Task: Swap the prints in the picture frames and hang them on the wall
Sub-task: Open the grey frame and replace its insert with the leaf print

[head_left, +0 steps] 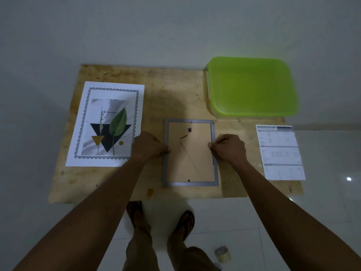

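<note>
Item: the frame (190, 183) lies face down on the board (117, 182), backing uppermost, its long axis running away from the person. The left hand (150, 147) is at the left rail and the right hand (228, 148) at the right rail, both at mid-height, fingers curled and pinching the frame's edges; whether a tab is caught is too small to tell. Both hands are equally near. The leaf print (109, 124) lies left of the frame, just beside the left hand, which is the nearer one. Judgement: backing still seated; releasing its tabs comes first
</note>
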Motion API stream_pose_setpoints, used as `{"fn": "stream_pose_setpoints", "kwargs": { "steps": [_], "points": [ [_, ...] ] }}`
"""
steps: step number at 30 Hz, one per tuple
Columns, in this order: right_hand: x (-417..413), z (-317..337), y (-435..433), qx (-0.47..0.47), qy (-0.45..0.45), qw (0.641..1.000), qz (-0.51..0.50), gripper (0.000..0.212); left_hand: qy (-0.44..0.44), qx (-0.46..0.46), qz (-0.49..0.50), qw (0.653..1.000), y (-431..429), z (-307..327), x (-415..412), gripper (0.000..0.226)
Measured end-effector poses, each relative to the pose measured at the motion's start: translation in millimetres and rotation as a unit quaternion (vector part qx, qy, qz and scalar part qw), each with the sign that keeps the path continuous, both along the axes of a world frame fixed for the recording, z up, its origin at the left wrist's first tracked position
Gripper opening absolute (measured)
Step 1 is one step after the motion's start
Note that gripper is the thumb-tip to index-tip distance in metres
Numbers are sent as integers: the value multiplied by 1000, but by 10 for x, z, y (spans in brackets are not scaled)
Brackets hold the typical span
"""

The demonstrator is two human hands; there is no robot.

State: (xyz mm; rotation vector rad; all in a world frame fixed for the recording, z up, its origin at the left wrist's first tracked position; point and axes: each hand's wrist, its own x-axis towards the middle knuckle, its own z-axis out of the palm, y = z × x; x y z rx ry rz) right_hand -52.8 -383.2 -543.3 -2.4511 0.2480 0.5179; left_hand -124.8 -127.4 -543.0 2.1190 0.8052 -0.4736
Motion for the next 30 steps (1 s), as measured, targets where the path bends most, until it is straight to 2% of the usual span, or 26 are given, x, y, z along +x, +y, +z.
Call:
{"fn": "stream_pose_setpoints", "kwargs": {
  "steps": [4,6,12,17,23,30],
  "points": [
    [160,-3,280,-10,-79,994,80,25,-130,23,-10,991,-28,-43,208,35],
    [309,-54,402,4,-112,987,114,25,-157,11,-26,987,-33,-89,384,39],
    [531,-264,443,10,-172,941,291,39,-160,30,-89,983,87,-251,645,48],
    [551,-372,369,44,-201,928,310,36,-161,9,-87,983,161,-300,665,47],
    [550,-356,346,27,-223,910,349,30,-175,34,-91,980,142,-306,627,47],
    [601,-403,291,-36,-335,820,462,24,-190,54,-97,975,128,-323,610,48]
  ]
}}
